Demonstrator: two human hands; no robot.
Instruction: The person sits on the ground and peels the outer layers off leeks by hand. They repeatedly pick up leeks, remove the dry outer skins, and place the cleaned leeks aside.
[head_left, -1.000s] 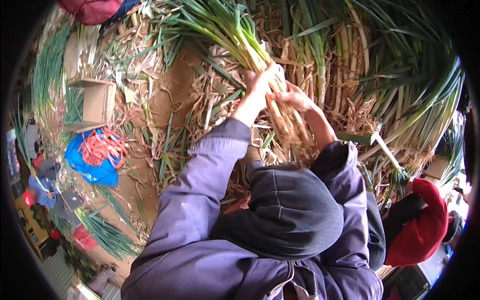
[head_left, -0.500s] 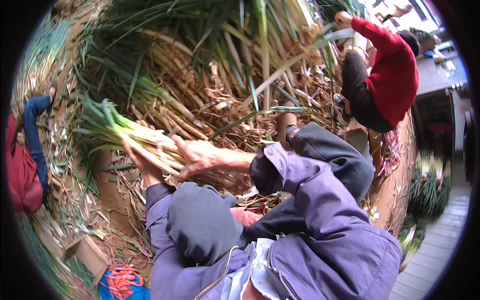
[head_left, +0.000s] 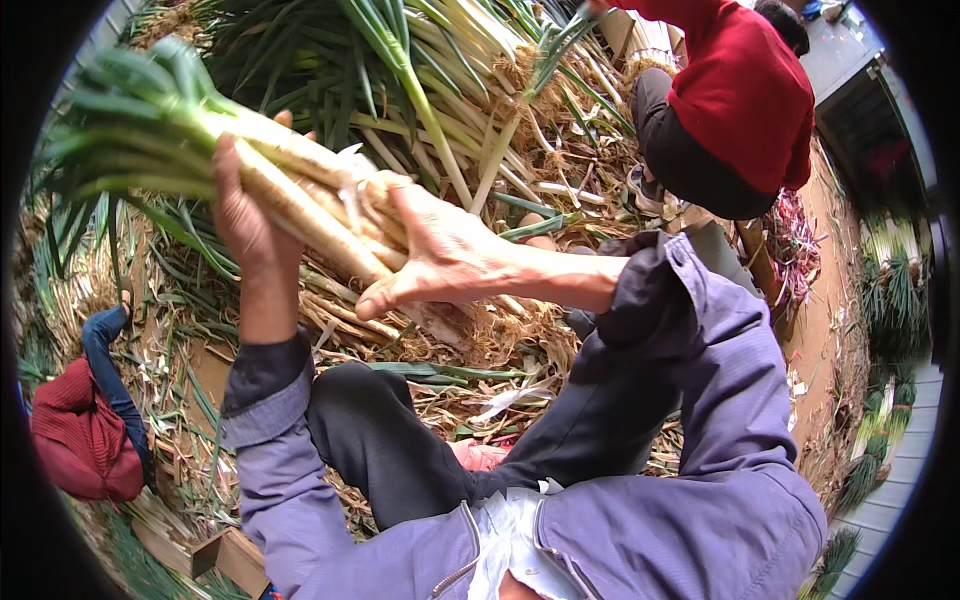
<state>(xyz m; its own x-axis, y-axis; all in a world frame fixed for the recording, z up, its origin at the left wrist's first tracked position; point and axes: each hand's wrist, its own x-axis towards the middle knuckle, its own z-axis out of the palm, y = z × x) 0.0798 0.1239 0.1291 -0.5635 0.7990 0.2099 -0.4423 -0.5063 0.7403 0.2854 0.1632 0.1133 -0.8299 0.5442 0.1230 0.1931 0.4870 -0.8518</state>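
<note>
A thick bunch of large green onions (head_left: pixel 320 210) is raised in front of me, tilted, its green leaves to the upper left and its white, rooted ends to the lower right. My left hand (head_left: pixel 247 195) wraps round the bunch from below, near where the stalks turn green, with fingertips showing over the far side. Against the white stalks lower down, my right hand (head_left: pixel 440 245) grips with its thumb apart on the near side; its other fingers are partly hidden. Pale loose skin hangs from the stalks between the hands.
A big pile of green onions (head_left: pixel 430 70) lies beyond my hands. Dry roots and peelings (head_left: pixel 510 400) litter the ground by my legs. A person in red (head_left: pixel 740 100) sits at the upper right, another in dark red (head_left: pixel 85 435) at the left. A cardboard box (head_left: pixel 235 560) stands lower left.
Both hands have lifted the bunch up and closer, and it now looks larger. My view has shifted, and my knees are now uncovered at the middle.
</note>
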